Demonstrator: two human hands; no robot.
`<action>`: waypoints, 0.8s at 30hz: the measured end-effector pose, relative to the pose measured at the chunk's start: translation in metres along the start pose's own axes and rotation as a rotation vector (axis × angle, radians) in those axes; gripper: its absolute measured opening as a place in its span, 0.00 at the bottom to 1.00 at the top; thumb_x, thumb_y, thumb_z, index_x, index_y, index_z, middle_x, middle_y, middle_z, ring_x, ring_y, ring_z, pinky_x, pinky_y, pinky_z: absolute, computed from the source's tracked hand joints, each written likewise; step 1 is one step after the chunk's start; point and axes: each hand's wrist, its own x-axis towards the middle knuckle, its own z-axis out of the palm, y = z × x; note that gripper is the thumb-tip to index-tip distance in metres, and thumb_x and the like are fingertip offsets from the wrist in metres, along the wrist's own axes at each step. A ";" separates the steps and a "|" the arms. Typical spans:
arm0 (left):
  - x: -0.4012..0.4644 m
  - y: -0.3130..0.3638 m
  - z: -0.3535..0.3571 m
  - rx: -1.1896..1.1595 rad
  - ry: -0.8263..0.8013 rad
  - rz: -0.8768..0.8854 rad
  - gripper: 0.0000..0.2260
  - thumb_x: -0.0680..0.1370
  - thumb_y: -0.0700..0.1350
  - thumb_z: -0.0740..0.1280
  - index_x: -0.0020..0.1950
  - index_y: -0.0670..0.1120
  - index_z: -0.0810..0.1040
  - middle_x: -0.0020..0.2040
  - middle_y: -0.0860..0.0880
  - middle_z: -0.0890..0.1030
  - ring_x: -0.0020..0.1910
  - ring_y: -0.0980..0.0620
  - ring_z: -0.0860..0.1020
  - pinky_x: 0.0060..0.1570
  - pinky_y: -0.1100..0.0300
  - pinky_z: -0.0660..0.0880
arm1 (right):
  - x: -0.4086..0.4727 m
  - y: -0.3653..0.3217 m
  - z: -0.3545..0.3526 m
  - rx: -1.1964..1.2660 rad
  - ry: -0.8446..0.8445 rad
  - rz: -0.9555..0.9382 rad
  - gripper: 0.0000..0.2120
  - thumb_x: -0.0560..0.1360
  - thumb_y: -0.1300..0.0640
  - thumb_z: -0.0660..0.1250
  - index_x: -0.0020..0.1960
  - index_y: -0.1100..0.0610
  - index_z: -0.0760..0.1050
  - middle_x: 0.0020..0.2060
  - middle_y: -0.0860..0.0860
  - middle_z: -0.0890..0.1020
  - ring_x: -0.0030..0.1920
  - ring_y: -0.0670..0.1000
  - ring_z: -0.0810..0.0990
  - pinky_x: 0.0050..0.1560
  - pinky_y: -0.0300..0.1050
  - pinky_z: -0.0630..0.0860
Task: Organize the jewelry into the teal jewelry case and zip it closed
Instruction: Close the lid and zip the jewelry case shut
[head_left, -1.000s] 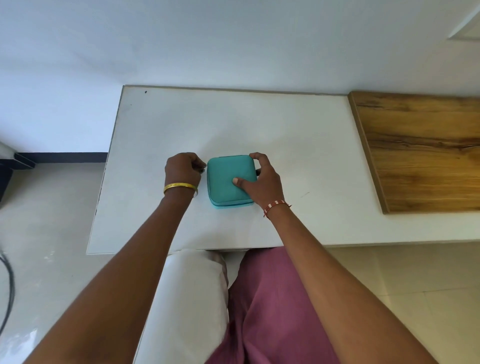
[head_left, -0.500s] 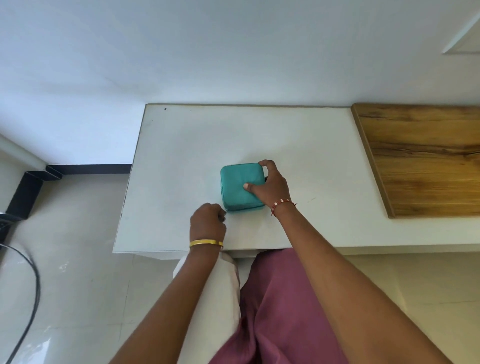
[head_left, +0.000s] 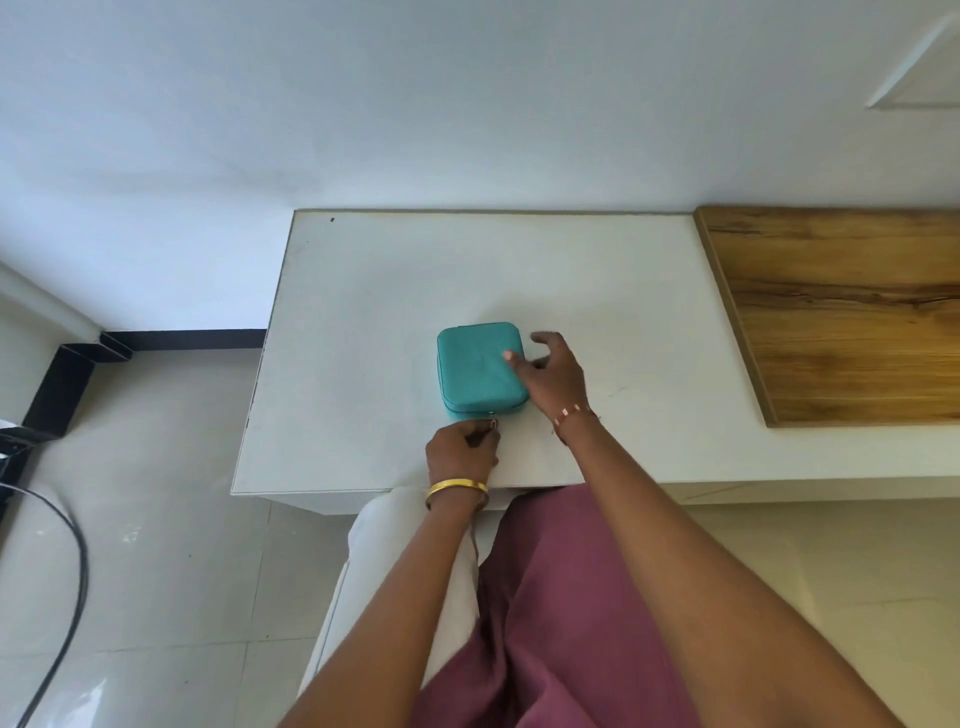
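The teal jewelry case (head_left: 475, 364) lies with its lid down on the white table (head_left: 363, 312). My left hand (head_left: 461, 446) is at the case's near edge and pinches the small metal zipper pull (head_left: 492, 419). My right hand (head_left: 550, 375) rests against the case's right side, thumb on the lid, fingers loosely spread beside it. No loose jewelry is visible.
A wooden board (head_left: 841, 312) covers the table's right part. The table's near edge runs just behind my left wrist. A black cable (head_left: 72, 561) lies on the tiled floor at the left.
My left hand went from the case's left side round to its near edge, drawing the zipper pull along. My right hand loosened its hold and its fingers spread.
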 end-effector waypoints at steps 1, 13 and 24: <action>-0.001 -0.002 -0.003 -0.033 -0.036 -0.014 0.10 0.73 0.38 0.66 0.53 0.40 0.81 0.43 0.43 0.83 0.28 0.58 0.79 0.44 0.65 0.76 | -0.007 0.007 -0.002 0.064 0.084 0.027 0.19 0.74 0.52 0.67 0.61 0.58 0.70 0.38 0.51 0.75 0.42 0.52 0.74 0.36 0.33 0.69; 0.009 0.017 -0.046 -0.061 0.229 0.012 0.13 0.76 0.43 0.64 0.59 0.41 0.77 0.54 0.41 0.81 0.51 0.43 0.79 0.56 0.57 0.73 | -0.054 0.022 0.048 0.060 0.032 0.150 0.07 0.70 0.59 0.69 0.40 0.64 0.78 0.39 0.57 0.81 0.42 0.57 0.78 0.38 0.37 0.68; 0.018 0.024 -0.034 -0.014 0.107 0.055 0.23 0.72 0.45 0.70 0.66 0.43 0.71 0.60 0.42 0.78 0.56 0.47 0.78 0.55 0.62 0.70 | -0.055 0.023 0.054 0.120 0.231 0.129 0.08 0.71 0.59 0.69 0.40 0.65 0.81 0.38 0.59 0.84 0.34 0.52 0.75 0.37 0.39 0.68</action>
